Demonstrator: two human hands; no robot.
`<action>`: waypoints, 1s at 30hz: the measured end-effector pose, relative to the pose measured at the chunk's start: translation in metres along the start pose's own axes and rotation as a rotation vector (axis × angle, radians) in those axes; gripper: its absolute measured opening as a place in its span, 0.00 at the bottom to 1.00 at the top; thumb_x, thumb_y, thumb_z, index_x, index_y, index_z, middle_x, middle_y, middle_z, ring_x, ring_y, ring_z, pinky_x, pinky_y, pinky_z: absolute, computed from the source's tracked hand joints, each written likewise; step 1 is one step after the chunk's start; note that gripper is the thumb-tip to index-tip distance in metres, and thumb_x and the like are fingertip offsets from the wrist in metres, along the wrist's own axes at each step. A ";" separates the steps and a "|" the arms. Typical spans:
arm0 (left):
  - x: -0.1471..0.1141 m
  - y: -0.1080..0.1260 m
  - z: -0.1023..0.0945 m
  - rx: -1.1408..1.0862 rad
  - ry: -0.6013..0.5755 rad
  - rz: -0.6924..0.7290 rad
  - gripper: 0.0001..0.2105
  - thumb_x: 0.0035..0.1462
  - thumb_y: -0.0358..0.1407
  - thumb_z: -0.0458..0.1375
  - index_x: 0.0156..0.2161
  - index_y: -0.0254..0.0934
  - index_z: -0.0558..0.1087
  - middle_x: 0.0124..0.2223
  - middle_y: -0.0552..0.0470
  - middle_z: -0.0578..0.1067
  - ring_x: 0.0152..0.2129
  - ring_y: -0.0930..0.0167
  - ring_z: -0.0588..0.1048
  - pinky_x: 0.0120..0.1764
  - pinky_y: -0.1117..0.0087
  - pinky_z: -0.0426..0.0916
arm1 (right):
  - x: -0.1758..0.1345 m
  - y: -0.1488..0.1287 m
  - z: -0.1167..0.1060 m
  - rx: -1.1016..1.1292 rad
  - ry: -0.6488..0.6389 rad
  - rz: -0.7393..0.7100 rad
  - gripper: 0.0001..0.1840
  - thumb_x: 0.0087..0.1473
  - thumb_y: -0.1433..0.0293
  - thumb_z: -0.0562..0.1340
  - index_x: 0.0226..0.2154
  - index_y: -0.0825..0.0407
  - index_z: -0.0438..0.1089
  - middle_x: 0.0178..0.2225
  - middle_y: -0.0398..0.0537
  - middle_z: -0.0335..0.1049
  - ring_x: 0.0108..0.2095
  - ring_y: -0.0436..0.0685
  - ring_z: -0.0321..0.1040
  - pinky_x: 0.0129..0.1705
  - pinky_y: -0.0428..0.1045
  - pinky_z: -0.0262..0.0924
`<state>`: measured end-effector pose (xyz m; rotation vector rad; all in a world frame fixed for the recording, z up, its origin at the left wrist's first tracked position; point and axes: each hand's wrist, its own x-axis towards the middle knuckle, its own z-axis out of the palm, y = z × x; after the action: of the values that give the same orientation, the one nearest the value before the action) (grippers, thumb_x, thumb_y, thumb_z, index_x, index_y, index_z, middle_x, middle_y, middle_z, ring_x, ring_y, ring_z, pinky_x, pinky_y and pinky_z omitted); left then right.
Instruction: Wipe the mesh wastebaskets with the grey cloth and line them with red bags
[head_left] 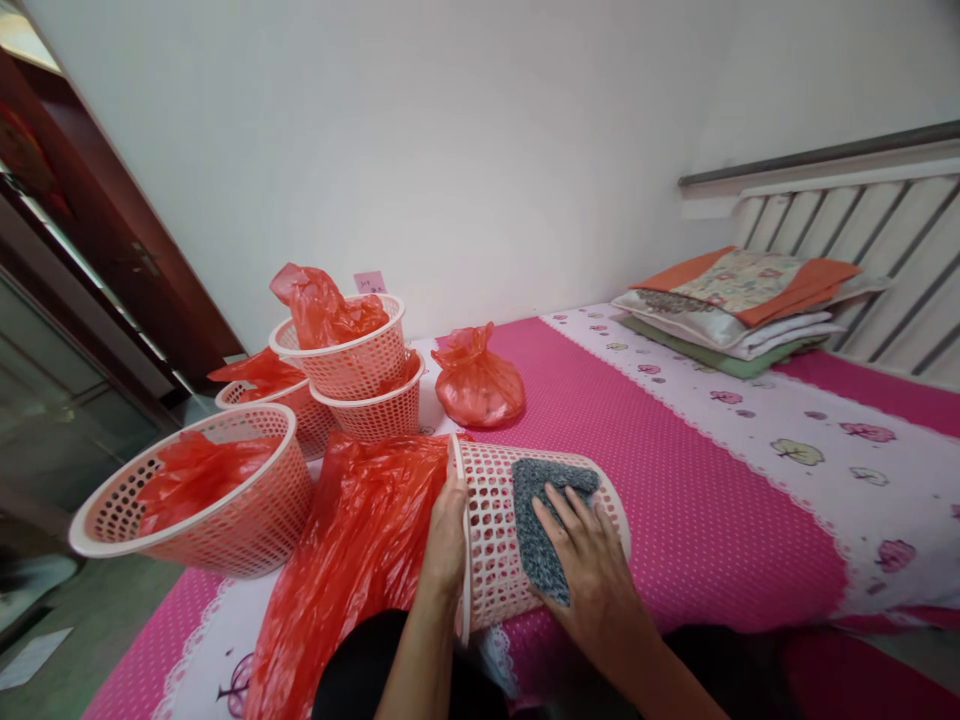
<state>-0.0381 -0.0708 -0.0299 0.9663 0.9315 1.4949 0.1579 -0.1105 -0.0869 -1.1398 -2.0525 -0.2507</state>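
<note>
A pink perforated plastic basket (491,540) lies on its side in front of me, its rim facing left and its base facing right. My left hand (448,535) grips the rim, fingers partly hidden behind it. A grey cloth (534,515) is pressed against the basket's side under my right hand (585,550), whose fingers lie stretched out over it. Just left of the basket, a large red plastic bag (352,530) is spread over the bed's edge.
More pink baskets (247,520) holding red bags stand at the left, one stacked on another. A tied red bag (480,385) sits behind on the pink bedspread (720,540). Folded bedding (742,300) is piled at the back right, by a radiator (862,250).
</note>
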 end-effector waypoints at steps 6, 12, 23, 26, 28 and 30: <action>0.000 0.003 0.001 0.069 0.053 0.035 0.30 0.60 0.52 0.63 0.62 0.37 0.76 0.63 0.39 0.78 0.65 0.50 0.70 0.68 0.47 0.60 | 0.006 0.009 -0.010 0.185 -0.032 -0.033 0.47 0.55 0.81 0.52 0.75 0.52 0.47 0.71 0.58 0.60 0.72 0.65 0.54 0.68 0.67 0.61; 0.001 0.004 0.001 0.095 0.033 0.079 0.26 0.61 0.51 0.61 0.58 0.36 0.78 0.64 0.41 0.77 0.64 0.51 0.71 0.68 0.47 0.60 | 0.020 -0.015 -0.011 0.290 -0.023 -0.067 0.45 0.55 0.78 0.53 0.75 0.54 0.49 0.70 0.59 0.61 0.71 0.67 0.57 0.68 0.66 0.61; 0.001 0.001 -0.007 0.158 0.105 0.079 0.25 0.60 0.52 0.61 0.55 0.37 0.80 0.62 0.43 0.79 0.64 0.52 0.71 0.69 0.50 0.57 | 0.015 -0.033 -0.021 0.263 -0.274 -0.245 0.36 0.56 0.74 0.56 0.67 0.53 0.65 0.70 0.55 0.64 0.68 0.67 0.60 0.67 0.64 0.59; 0.001 0.002 -0.005 0.113 0.060 0.070 0.28 0.60 0.53 0.62 0.57 0.36 0.79 0.61 0.42 0.80 0.63 0.52 0.73 0.68 0.50 0.59 | 0.008 -0.029 -0.035 0.299 -0.355 -0.285 0.33 0.57 0.73 0.58 0.66 0.51 0.67 0.69 0.53 0.66 0.67 0.67 0.62 0.67 0.63 0.59; 0.001 0.000 -0.006 0.076 0.049 0.061 0.30 0.59 0.54 0.63 0.59 0.36 0.78 0.62 0.41 0.79 0.63 0.51 0.72 0.68 0.50 0.60 | 0.003 -0.027 -0.045 0.336 -0.442 -0.284 0.32 0.58 0.72 0.59 0.64 0.48 0.69 0.68 0.50 0.67 0.67 0.65 0.63 0.67 0.63 0.59; 0.001 -0.002 -0.007 0.057 0.058 0.063 0.30 0.59 0.54 0.64 0.60 0.36 0.77 0.63 0.40 0.78 0.65 0.52 0.70 0.69 0.50 0.58 | -0.004 -0.023 -0.054 0.386 -0.527 -0.259 0.30 0.57 0.72 0.61 0.62 0.45 0.71 0.66 0.49 0.69 0.65 0.65 0.67 0.67 0.62 0.60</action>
<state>-0.0443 -0.0696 -0.0340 1.0066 0.9981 1.5636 0.1691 -0.1533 -0.0484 -0.7482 -2.5643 0.3503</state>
